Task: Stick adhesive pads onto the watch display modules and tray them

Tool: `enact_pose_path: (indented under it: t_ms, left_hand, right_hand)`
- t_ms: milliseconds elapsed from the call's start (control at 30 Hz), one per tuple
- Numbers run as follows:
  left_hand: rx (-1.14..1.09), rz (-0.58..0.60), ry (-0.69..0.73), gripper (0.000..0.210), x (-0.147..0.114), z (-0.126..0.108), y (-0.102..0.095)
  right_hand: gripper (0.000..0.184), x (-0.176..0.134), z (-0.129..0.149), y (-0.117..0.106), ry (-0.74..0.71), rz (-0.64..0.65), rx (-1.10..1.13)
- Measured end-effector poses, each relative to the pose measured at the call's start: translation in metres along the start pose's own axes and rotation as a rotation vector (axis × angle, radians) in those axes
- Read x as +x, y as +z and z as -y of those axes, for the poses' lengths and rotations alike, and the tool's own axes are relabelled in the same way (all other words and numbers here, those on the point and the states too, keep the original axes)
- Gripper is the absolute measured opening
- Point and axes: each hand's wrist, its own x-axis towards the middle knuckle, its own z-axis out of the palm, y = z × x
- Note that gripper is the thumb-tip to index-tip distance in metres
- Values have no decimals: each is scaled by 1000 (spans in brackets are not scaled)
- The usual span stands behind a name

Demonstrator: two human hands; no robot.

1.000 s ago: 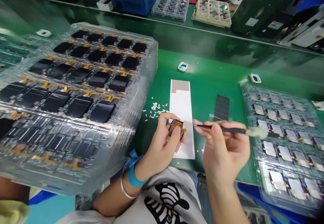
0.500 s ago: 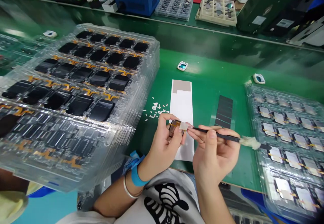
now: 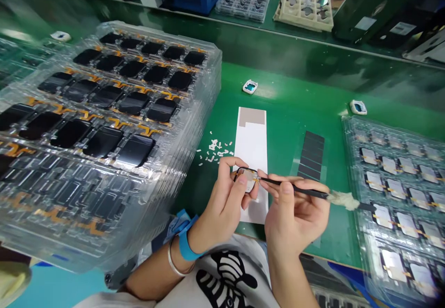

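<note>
Between the fingers and thumb of my left hand [image 3: 220, 201] is a small watch display [image 3: 248, 183], its back turned up. A pale grey sheet covers most of that back, and a bit of orange flex shows at the right edge. My right hand [image 3: 295, 217] grips black tweezers [image 3: 309, 192], whose tips touch the display's right edge. Whitish wrapping surrounds the tweezers' rear part. Below both hands lies a white backing sheet [image 3: 252, 148] with a grey-beige patch at its far end. Small white scraps [image 3: 215, 152] are scattered to its left.
Stacked clear trays of black displays [image 3: 104, 94] rise at left. Another clear tray [image 3: 351, 136] at right holds silver-backed displays. A strip of black pieces [image 3: 312, 152] lies beside it. Two white watch-shaped frames [image 3: 250, 86] sit farther back, below a shelf [image 3: 194, 20] with boxes.
The pale sheet, earlier at the display's right side with the brown back exposed, now lies across the back. The tweezers' tips remain at the right edge. The view has shifted slightly.
</note>
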Motion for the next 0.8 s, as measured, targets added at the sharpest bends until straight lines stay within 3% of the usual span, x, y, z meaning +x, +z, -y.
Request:
enact_pose_path:
  t_ms: [467,700,800]
  left_hand:
    - [51,-19,8,8,-1,2,0]
    - [113,-74,36,15,2,3,0]
    - [145,-112,8,17,2,3,0]
  right_hand:
    - [16,0,1,1,-31,-10,-18]
    - [14,-1,1,-1,63,13,-10]
    - [15,2,9,-4,67,-36,-34]
